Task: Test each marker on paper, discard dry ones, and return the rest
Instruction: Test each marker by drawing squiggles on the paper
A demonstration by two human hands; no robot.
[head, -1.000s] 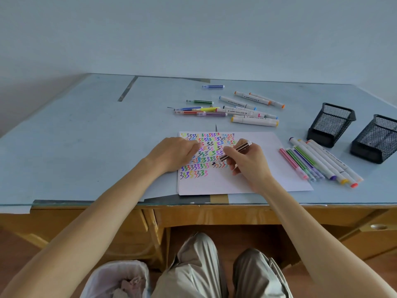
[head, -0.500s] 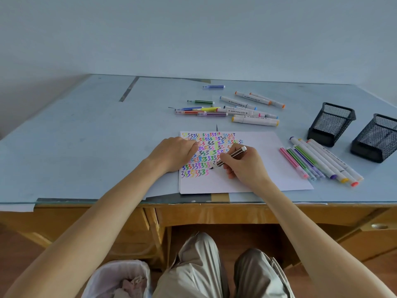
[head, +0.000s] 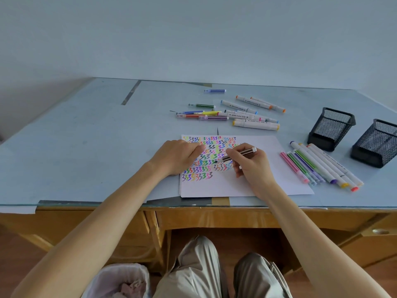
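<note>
A white sheet of paper point(head: 266, 181) lies near the desk's front edge, its left half covered with rows of coloured squiggles. My right hand point(head: 250, 166) grips a brown striped marker point(head: 238, 155) with its tip down on the paper among the squiggles. My left hand point(head: 178, 157) rests on the paper's left side, fingers curled, holding the sheet down. A loose group of markers point(head: 240, 114) lies beyond the paper. Another row of markers point(head: 318, 166) lies side by side to the right of the sheet.
Two black mesh pen holders point(head: 330, 129) point(head: 376, 144) stand at the right of the desk. A waste bin with a white liner point(head: 120, 280) sits on the floor under the desk's front left, beside my knees.
My right hand with the brown marker has shifted slightly down and left over the paper, the tip tracing squiggles. The left hand has stayed put.
</note>
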